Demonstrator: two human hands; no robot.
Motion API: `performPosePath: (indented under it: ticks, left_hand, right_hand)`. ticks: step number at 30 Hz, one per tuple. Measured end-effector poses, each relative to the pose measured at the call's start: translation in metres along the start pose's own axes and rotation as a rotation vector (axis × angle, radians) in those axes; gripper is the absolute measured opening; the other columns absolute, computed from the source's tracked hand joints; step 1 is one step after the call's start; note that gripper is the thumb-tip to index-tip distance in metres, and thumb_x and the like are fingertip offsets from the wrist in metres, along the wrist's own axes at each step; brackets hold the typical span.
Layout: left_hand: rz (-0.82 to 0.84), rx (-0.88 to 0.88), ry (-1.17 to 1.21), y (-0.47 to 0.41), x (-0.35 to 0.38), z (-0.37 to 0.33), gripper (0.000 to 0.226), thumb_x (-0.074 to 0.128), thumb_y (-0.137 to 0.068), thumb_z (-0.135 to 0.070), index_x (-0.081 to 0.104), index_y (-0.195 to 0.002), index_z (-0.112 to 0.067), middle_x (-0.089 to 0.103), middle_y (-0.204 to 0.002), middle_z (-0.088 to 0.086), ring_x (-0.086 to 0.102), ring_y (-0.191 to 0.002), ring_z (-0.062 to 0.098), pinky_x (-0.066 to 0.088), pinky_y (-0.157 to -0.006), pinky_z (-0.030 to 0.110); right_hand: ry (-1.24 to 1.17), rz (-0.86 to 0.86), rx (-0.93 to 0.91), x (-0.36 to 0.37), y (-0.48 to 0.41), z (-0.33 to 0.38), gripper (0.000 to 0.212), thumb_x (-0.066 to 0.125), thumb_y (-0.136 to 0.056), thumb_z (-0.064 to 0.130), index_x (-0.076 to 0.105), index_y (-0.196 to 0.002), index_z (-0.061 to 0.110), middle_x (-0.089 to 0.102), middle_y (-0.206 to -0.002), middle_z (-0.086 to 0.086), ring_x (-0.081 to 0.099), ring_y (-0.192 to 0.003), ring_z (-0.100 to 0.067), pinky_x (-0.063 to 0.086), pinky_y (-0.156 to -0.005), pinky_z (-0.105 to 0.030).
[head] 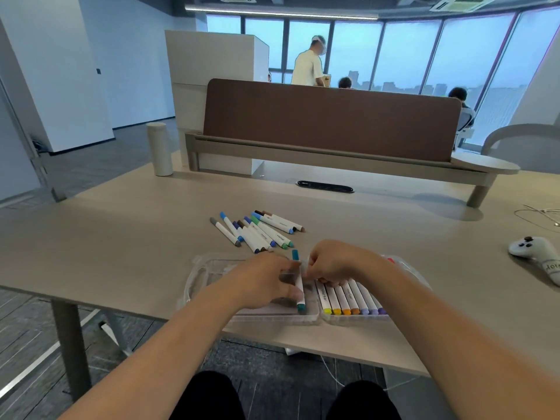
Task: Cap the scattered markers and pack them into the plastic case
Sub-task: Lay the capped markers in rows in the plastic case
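Observation:
A clear plastic case (209,268) lies open at the desk's near edge. Its right half holds a row of capped markers (348,298) with yellow, orange and purple ends. My left hand (263,280) holds a white marker with teal caps (300,286) over the middle of the case. My right hand (336,262) sits just right of that marker with its fingers curled down onto the top ends of the packed row. A loose pile of several markers (260,230) in blue, green, grey and brown lies just beyond the case.
A white game controller (533,250) lies at the right, a thin white cable (539,213) behind it. A pale cylinder (159,148) stands at the far left, by a brown divider panel (330,116). Other people stand and sit beyond the divider.

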State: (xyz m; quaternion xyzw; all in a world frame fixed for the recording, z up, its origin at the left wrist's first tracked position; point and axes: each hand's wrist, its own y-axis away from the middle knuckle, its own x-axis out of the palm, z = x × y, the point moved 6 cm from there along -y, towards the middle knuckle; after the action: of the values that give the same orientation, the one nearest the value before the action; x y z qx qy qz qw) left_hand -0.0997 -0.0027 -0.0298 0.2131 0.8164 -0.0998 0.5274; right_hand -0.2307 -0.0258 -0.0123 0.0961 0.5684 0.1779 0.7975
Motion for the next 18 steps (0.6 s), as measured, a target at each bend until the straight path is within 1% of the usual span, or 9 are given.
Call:
performPosePath:
  ticks: [2, 3, 6, 8, 10, 13, 16, 18]
  left_hand:
    - [0.003, 0.002, 0.003, 0.0002, -0.0006, 0.0017, 0.072, 0.071, -0.078, -0.058, 0.051, -0.141, -0.029, 0.057, -0.135, -0.004, 0.054, -0.116, 0.019, 0.047, -0.1, 0.042]
    - [0.01, 0.009, -0.005, 0.0004, -0.0009, 0.0019, 0.075, 0.071, -0.078, -0.059, 0.048, -0.143, -0.029, 0.055, -0.137, -0.004, 0.052, -0.117, 0.019, 0.046, -0.101, 0.041]
    - [0.047, 0.016, -0.027, 0.0021, -0.0021, 0.001, 0.075, 0.073, -0.079, -0.055, 0.047, -0.145, -0.029, 0.053, -0.139, -0.003, 0.05, -0.118, 0.019, 0.044, -0.102, 0.039]
    - [0.05, 0.02, -0.045, 0.0034, -0.0036, -0.0014, 0.077, 0.073, -0.079, -0.054, 0.044, -0.146, -0.029, 0.051, -0.14, -0.002, 0.048, -0.122, 0.021, 0.042, -0.103, 0.038]
    - [0.045, 0.029, -0.07, 0.0041, -0.0047, -0.0041, 0.08, 0.073, -0.079, -0.054, 0.042, -0.148, -0.028, 0.051, -0.141, -0.003, 0.046, -0.126, 0.021, 0.04, -0.103, 0.036]
    - [0.028, 0.032, -0.116, 0.0037, -0.0053, -0.005, 0.082, 0.072, -0.078, -0.057, 0.04, -0.149, -0.029, 0.048, -0.146, -0.004, 0.043, -0.13, 0.019, 0.038, -0.106, 0.036]
    - [-0.006, 0.033, -0.128, 0.0034, -0.0059, -0.0042, 0.084, 0.073, -0.075, -0.061, 0.042, -0.147, -0.032, 0.047, -0.148, -0.004, 0.043, -0.13, 0.019, 0.041, -0.107, 0.037]
    - [-0.018, 0.032, -0.119, 0.0033, -0.0064, -0.0046, 0.083, 0.073, -0.075, -0.06, 0.043, -0.147, -0.032, 0.047, -0.148, -0.005, 0.043, -0.13, 0.018, 0.04, -0.106, 0.036]
  right_hand:
    - [0.026, 0.003, 0.002, -0.0003, -0.0007, 0.0007, 0.026, 0.062, -0.095, 0.034, 0.063, -0.087, 0.009, 0.061, -0.073, -0.004, 0.057, -0.06, -0.013, 0.047, -0.056, -0.021]
    - [0.03, 0.008, 0.005, -0.0004, -0.0009, 0.0005, 0.026, 0.061, -0.095, 0.034, 0.063, -0.088, 0.009, 0.061, -0.074, -0.004, 0.058, -0.061, -0.012, 0.047, -0.057, -0.021]
    - [0.032, 0.02, 0.009, -0.0002, -0.0019, -0.0009, 0.027, 0.059, -0.096, 0.034, 0.065, -0.095, 0.008, 0.062, -0.077, -0.004, 0.058, -0.063, -0.013, 0.049, -0.059, -0.022]
    - [0.026, 0.024, 0.01, 0.0001, -0.0025, -0.0019, 0.028, 0.058, -0.097, 0.033, 0.067, -0.098, 0.007, 0.063, -0.079, -0.005, 0.058, -0.065, -0.014, 0.05, -0.063, -0.024]
    - [0.014, 0.031, 0.009, 0.0002, -0.0022, -0.0026, 0.027, 0.057, -0.098, 0.032, 0.067, -0.097, 0.006, 0.063, -0.079, -0.006, 0.057, -0.065, -0.014, 0.05, -0.064, -0.025]
    - [0.014, 0.04, 0.006, 0.0, -0.0015, -0.0031, 0.025, 0.055, -0.098, 0.029, 0.066, -0.094, 0.007, 0.062, -0.078, -0.006, 0.055, -0.065, -0.015, 0.049, -0.063, -0.025]
    - [0.013, 0.042, 0.003, -0.0001, -0.0024, -0.0036, 0.023, 0.054, -0.098, 0.027, 0.065, -0.092, 0.007, 0.062, -0.077, -0.006, 0.055, -0.063, -0.015, 0.049, -0.062, -0.025]
    - [0.0, 0.051, 0.009, 0.001, -0.0031, -0.0039, 0.022, 0.055, -0.098, 0.026, 0.065, -0.093, 0.007, 0.061, -0.076, -0.007, 0.054, -0.062, -0.016, 0.048, -0.061, -0.025]
